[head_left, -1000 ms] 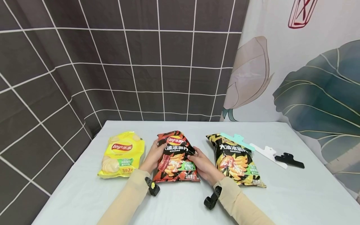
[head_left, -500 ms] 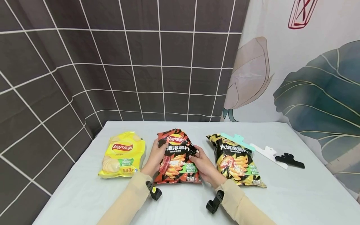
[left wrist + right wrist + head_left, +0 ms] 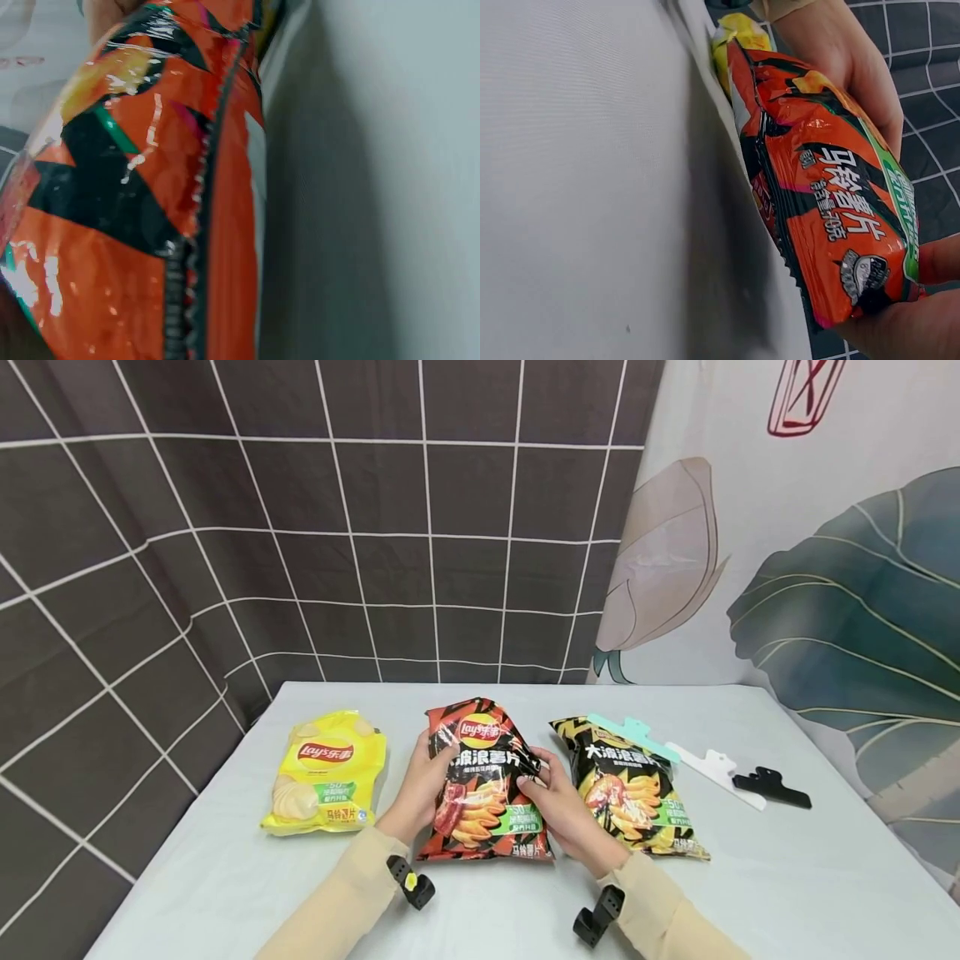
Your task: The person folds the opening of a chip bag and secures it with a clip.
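Between my two hands is a red and black bag of potato chips (image 3: 480, 810), its front turned up toward the head camera. My left hand (image 3: 420, 785) grips its left side, thumb over the front. At the right edge my right hand (image 3: 566, 806) pinches the bag, thumb in front and fingers partly hidden behind. In the left wrist view the red bag's serrated bottom seam (image 3: 206, 195) fills much of the picture. The right wrist view shows the bag (image 3: 832, 202) close to the white tabletop, held from both sides.
A yellow chip bag (image 3: 322, 777) lies to the left. A black and yellow chip bag (image 3: 633, 802) lies to the right, with a mint clip (image 3: 633, 735) at its top corner. Beside it are a white clip (image 3: 716, 768) and a black clip (image 3: 772, 785) on the white table (image 3: 810, 877).
Both hands have shifted slightly right and toward me with the red chip bag, and its top edge sits a little higher. The other bags and the clips stay where they were.
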A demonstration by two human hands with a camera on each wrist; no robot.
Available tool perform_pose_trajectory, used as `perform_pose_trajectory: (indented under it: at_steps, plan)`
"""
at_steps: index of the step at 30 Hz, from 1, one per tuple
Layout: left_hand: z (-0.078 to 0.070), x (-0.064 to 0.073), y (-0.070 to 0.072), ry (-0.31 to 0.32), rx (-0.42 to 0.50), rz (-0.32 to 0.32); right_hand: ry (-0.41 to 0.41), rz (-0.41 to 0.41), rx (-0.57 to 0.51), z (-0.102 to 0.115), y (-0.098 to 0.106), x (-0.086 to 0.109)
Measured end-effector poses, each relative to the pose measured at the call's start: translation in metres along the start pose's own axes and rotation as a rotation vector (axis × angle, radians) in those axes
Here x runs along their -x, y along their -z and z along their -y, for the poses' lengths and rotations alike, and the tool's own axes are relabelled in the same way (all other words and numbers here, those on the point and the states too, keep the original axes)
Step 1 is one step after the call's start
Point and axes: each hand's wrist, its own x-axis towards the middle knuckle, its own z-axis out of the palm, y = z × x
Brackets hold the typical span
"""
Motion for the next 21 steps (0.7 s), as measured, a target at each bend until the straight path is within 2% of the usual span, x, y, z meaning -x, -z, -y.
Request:
perform_pose_trajectory:
  at_steps: [6,10,14,21]
  plan:
    - [-0.006,0.009,-0.006,-0.020,0.050,0.062,0.010,-0.019,0.075,0.007,0.007,0.011]
    - [-0.009,0.018,-0.012,-0.040,0.057,0.076,0.022,-0.021,0.131,0.011,0.012,0.018]
    - [-0.009,0.025,-0.017,-0.060,0.069,0.080,0.039,-0.009,0.174,0.014,0.018,0.026]
    - [-0.004,0.039,-0.023,-0.081,0.085,0.122,0.039,0.003,0.199,0.015,0.028,0.038]
